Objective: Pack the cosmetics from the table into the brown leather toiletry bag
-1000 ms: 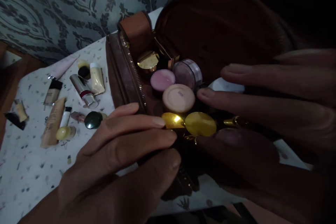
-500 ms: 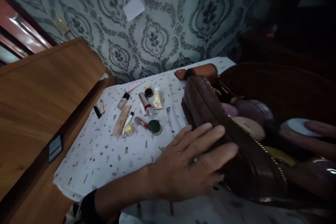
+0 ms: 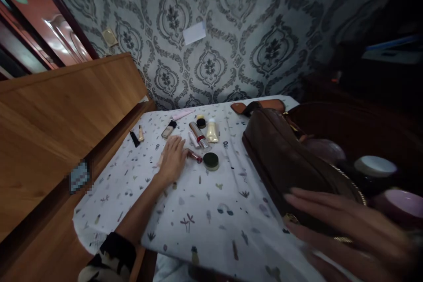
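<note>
My left hand (image 3: pixel 173 161) rests among the cosmetics on the cloth, fingers together and curled down. It hides most of a beige tube, and what lies beneath the fingertips cannot be made out. Close to its thumb lies a lip gloss tube (image 3: pixel 194 155), beside a dark-lidded round jar (image 3: pixel 210 161). My right hand (image 3: pixel 350 229), slightly blurred, has its fingers stretched along the near side of a brown cosmetic bag (image 3: pixel 284 163). The bag's zip is open. A white-lidded jar (image 3: pixel 375 166) and a pink round container (image 3: pixel 405 202) appear on its far right side.
Behind the hand lie a foundation bottle (image 3: pixel 168 129), a silver lipstick (image 3: pixel 199 135) and a cream tube (image 3: pixel 212 131). Two small tubes are at left. A brown case (image 3: pixel 271 105) is near the patterned wall (image 3: pixel 211 70). A wooden board (image 3: pixel 82 105) borders the left side.
My left hand has left the bag and moved left onto the cosmetics. My right hand has come from the bag's far side to its near side. The view has shifted.
</note>
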### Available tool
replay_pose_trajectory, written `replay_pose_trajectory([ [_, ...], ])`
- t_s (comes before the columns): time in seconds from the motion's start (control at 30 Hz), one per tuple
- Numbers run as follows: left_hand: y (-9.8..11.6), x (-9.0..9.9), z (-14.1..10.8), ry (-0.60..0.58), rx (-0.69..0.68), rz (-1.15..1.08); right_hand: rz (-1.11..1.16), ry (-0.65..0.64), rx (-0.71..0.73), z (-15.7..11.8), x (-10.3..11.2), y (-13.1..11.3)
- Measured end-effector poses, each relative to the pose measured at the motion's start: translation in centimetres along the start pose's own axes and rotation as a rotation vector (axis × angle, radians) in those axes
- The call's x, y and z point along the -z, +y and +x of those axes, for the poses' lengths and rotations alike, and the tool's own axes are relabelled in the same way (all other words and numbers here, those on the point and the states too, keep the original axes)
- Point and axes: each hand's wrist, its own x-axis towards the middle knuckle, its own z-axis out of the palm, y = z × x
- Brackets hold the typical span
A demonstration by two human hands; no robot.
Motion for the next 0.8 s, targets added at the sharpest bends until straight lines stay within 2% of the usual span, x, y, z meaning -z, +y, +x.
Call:
replay_pose_trajectory([
  [0.03, -0.4, -0.1, -0.1, 0.007, -0.003, -0.004, -0.023, -0.080, 0.097, 0.9, -0.7, -0.7],
  [0.1, -0.7, -0.2, -0.3, 0.014, -0.041, 0.004, -0.021, -0.117, 0.170, 2.9, -2.5, -1.8],
  [0.2, -0.4, -0.5, -0.6, -0.005, -0.133, 0.064, 0.114, -0.203, 0.093, 5.7, -6.0, -2.6],
  [0.3, 0.0, -0.9, -0.8, -0.056, -0.216, 0.120, 0.282, -0.221, 0.005, 7.5, -10.2, -2.6],
  [0.47, -0.2, -0.6, -1.0, -0.102, -0.331, 0.074, 0.382, -0.182, -0.080, 8.0, -15.9, -1.6],
  [0.6, -0.3, 0.5, -0.7, -0.101, -0.370, 0.007, 0.426, -0.132, -0.139, 7.3, -17.5, -0.8],
  [0.8, -0.2, 1.2, -1.4, -0.154, -0.435, -0.072, 0.401, -0.139, -0.213, 7.0, -16.8, -0.5],
])
